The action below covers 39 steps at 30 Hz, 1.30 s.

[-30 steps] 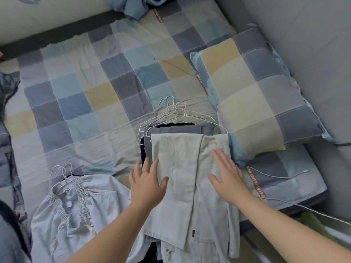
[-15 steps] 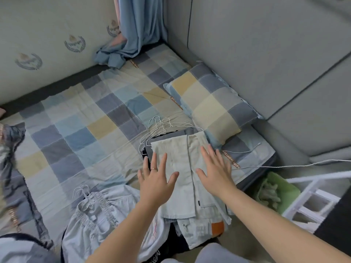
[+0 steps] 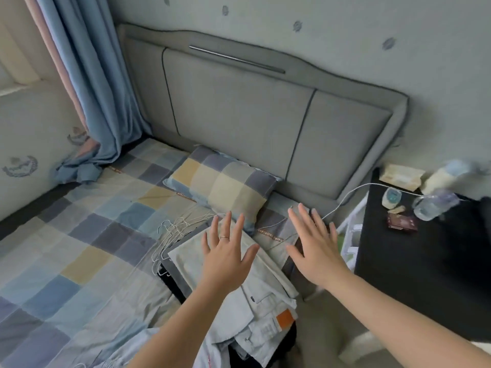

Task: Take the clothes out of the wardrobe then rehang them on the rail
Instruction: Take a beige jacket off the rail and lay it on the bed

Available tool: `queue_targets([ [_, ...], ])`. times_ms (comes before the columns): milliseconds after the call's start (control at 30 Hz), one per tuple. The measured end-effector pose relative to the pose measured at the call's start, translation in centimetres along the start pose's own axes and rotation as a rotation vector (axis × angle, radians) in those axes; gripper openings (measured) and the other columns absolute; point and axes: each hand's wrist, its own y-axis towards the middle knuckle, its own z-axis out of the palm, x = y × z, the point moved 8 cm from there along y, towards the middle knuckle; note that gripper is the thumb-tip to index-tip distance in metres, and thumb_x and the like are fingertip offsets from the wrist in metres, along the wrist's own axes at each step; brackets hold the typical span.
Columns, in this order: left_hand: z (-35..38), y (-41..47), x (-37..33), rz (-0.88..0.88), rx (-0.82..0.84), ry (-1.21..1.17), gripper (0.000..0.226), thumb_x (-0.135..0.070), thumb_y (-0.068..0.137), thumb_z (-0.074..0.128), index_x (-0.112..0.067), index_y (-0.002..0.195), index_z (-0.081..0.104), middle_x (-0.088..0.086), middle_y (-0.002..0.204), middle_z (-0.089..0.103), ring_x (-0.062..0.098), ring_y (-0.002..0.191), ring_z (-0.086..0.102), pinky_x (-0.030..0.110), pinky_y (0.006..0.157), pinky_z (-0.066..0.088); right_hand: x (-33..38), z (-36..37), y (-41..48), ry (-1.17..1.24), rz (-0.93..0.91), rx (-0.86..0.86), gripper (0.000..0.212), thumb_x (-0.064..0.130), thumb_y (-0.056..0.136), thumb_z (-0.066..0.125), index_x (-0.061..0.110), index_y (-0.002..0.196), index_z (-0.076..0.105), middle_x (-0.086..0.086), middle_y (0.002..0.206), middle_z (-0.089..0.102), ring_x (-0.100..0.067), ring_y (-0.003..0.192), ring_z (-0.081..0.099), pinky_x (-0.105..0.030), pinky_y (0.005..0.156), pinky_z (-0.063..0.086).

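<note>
A bed with a checked patchwork sheet (image 3: 79, 235) fills the left and centre. Behind it stands a padded grey fabric headboard (image 3: 239, 110), and a checked square pillow (image 3: 220, 187) lies at the head, against it. A long blue curtain (image 3: 98, 83) hangs in the far left corner, its hem resting on the bed. In front of the pillow, at the bed's near right edge, lies a stack of folded pale trousers (image 3: 260, 296) on thin wire hangers (image 3: 170, 235), whose hooks point left. Two flat, spread hands are above the stack: the left hand (image 3: 225, 258) over it, the right hand (image 3: 316, 251) over its right edge. Right of the bed stands a dark bedside bench (image 3: 414, 274) carrying small items. A thin white cable (image 3: 353, 192) runs from the bench to the bed.
</note>
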Motion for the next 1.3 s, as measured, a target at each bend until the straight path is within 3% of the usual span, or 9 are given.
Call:
queue_targets([
  [200, -0.3, 2.1, -10.4, 0.237, -0.032, 0.027, 0.074, -0.077, 0.091, 0.01, -0.045, 0.153, -0.015, -0.01, 0.164, -0.021, 0.016, 0.143, -0.037, 0.048, 0.119, -0.017, -7.0, -7.1, -5.3, -0.044, 0.157, -0.172, 0.073, 0.052, 0.098, 0.036, 0.043, 0.152, -0.012, 0.015, 0.161, -0.021, -0.014, 0.149, -0.019, -0.055, 0.119, -0.004],
  [333, 0.6, 1.9, -20.5, 0.437, -0.023, -0.036, 0.074, -0.077, 0.088, 0.007, -0.046, 0.153, -0.012, -0.009, 0.166, -0.011, 0.018, 0.149, -0.027, 0.049, 0.119, -0.012, -12.7, -11.0, -10.8, -0.088, 0.321, -0.277, 0.075, 0.05, 0.097, 0.04, 0.041, 0.153, -0.01, 0.013, 0.163, -0.016, -0.017, 0.15, -0.013, -0.056, 0.118, -0.002],
  [533, 3.6, -1.0, -35.7, 0.73, 0.026, -0.025, 0.074, -0.075, 0.091, 0.011, -0.044, 0.155, -0.009, -0.008, 0.166, -0.013, 0.02, 0.15, -0.024, 0.05, 0.118, -0.013, -21.9, -15.7, -22.3, -0.169, 0.577, -0.389, 0.075, 0.05, 0.096, 0.042, 0.039, 0.154, -0.006, 0.012, 0.164, -0.012, -0.018, 0.151, -0.011, -0.057, 0.118, 0.0],
  [767, 7.9, -9.6, -54.9, 1.063, 0.089, -0.081, 0.074, -0.075, 0.09, 0.009, -0.044, 0.155, -0.01, -0.009, 0.165, -0.014, 0.019, 0.147, -0.029, 0.05, 0.117, -0.015, -32.5, -21.7, -40.1, -0.266, 0.846, -0.473, 0.077, 0.052, 0.097, 0.036, 0.045, 0.149, -0.021, 0.016, 0.16, -0.026, -0.015, 0.149, -0.02, -0.056, 0.118, -0.006],
  [933, 10.5, -17.7, -69.1, 1.264, 0.089, -0.151, 0.072, -0.07, 0.095, 0.016, -0.04, 0.156, -0.007, -0.007, 0.166, -0.012, 0.02, 0.149, -0.026, 0.05, 0.118, -0.014, -38.6, -27.3, -52.9, -0.34, 0.972, -0.543, 0.072, 0.052, 0.098, 0.034, 0.043, 0.152, -0.013, 0.017, 0.16, -0.023, -0.011, 0.147, -0.023, -0.054, 0.117, -0.008],
  [1133, 10.9, -28.6, -85.1, 1.504, 0.08, -0.249, 0.074, -0.073, 0.093, 0.008, -0.04, 0.157, -0.005, -0.006, 0.166, -0.012, 0.023, 0.151, -0.021, 0.052, 0.119, -0.011, -43.4, -35.2, -67.4, -0.517, 1.124, -0.613, 0.071, 0.051, 0.098, 0.037, 0.04, 0.154, -0.005, 0.016, 0.161, -0.02, -0.012, 0.148, -0.021, -0.056, 0.117, -0.004],
  [1300, 8.2, -37.3, -95.8, 1.675, 0.014, -0.378, 0.072, -0.071, 0.093, 0.01, -0.039, 0.158, 0.0, -0.005, 0.167, -0.004, 0.022, 0.152, -0.014, 0.051, 0.12, -0.005, -43.8, -42.1, -76.6, -0.673, 1.24, -0.65, 0.071, 0.051, 0.095, 0.037, 0.039, 0.155, 0.001, 0.015, 0.164, -0.01, -0.019, 0.152, -0.006, -0.057, 0.116, 0.001],
])
